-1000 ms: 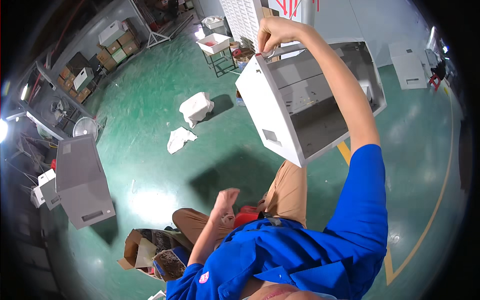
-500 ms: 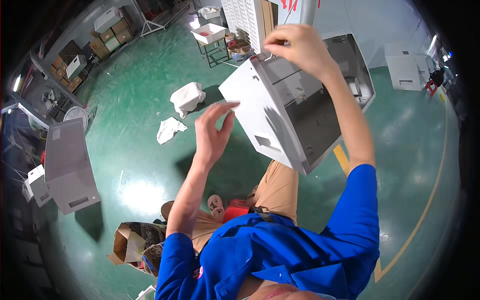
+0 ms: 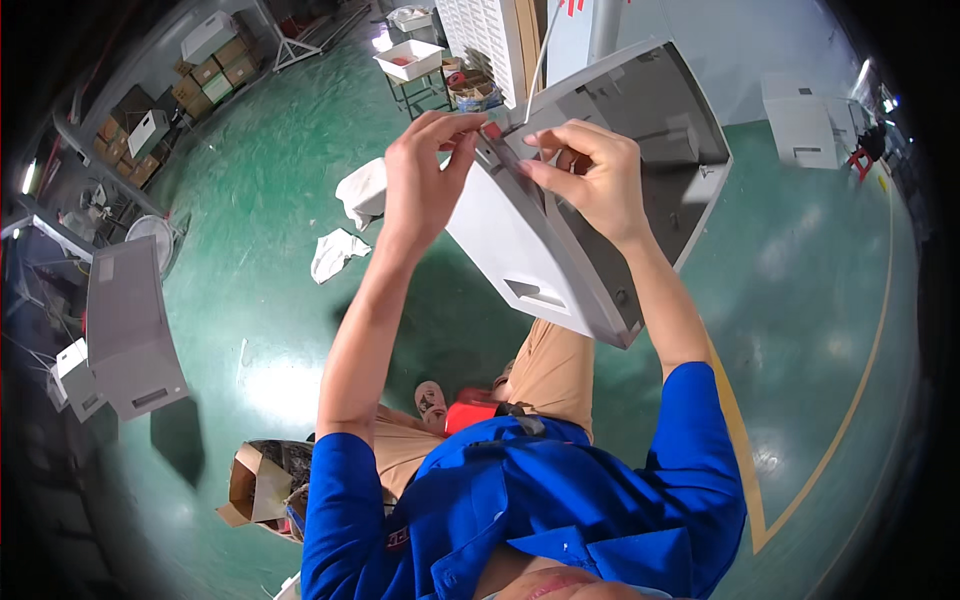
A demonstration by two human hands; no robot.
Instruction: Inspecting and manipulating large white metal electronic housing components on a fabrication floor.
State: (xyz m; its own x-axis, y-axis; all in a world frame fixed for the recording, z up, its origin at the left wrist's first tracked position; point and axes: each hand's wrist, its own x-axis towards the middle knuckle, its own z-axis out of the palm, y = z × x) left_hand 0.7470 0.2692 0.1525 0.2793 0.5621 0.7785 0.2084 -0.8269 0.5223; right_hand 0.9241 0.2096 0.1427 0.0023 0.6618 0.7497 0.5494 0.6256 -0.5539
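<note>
A large white box-shaped housing [image 3: 522, 250] stands tilted in front of me, its open grey interior [image 3: 640, 190] turned to the right. A rectangular handle slot [image 3: 537, 293] is cut in its near panel. My left hand [image 3: 428, 180] is at its upper corner, thumb and index finger bent together beside a small red piece [image 3: 491, 131]. Whatever lies between those fingertips is hidden. Across the same edge, my right hand [image 3: 597, 180] curls its fingers, thumb towards the rim; anything it pinches is too small to name. A thin white rod [image 3: 541, 65] rises behind that corner.
White cloth-covered bundle [image 3: 362, 190] and a loose white cloth [image 3: 338, 254] lie on the green floor. Grey cabinet [image 3: 130, 330] stands at left, an open carton [image 3: 255, 485] at lower left. A white basin [image 3: 409, 60] sits on a stand; another white housing [image 3: 800, 125] is far right.
My right hand has come down to the housing's upper edge, and my left has moved up to its corner. The housing has turned, showing its near panel narrower.
</note>
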